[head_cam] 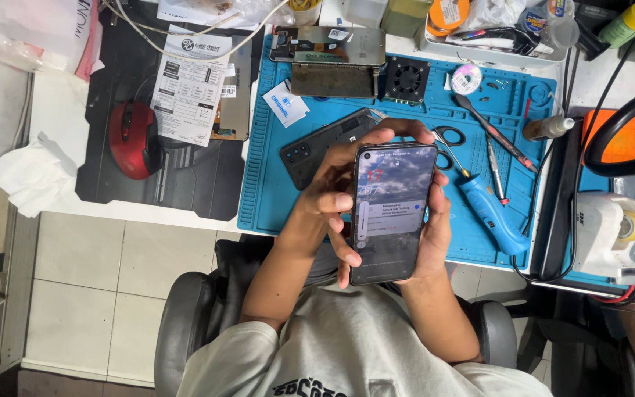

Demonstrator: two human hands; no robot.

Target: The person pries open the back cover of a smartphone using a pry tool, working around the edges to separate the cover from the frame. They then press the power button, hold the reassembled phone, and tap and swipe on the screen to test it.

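Smartphone (392, 213): lit screen facing up, held upright above the near edge of the blue work mat (273, 198), over the person's lap.
Left hand (332, 195): grip closed around the phone's left edge, fingers curled over its top.
Right hand (435, 228): grip closed, cradling the right edge from behind.
Dark phone back cover (317, 147): flat on the mat, just behind the hands.
Blue-handled screwdriver (490, 209): right of the phone.
Red mouse (134, 140): far left on the tabletop (53, 110).
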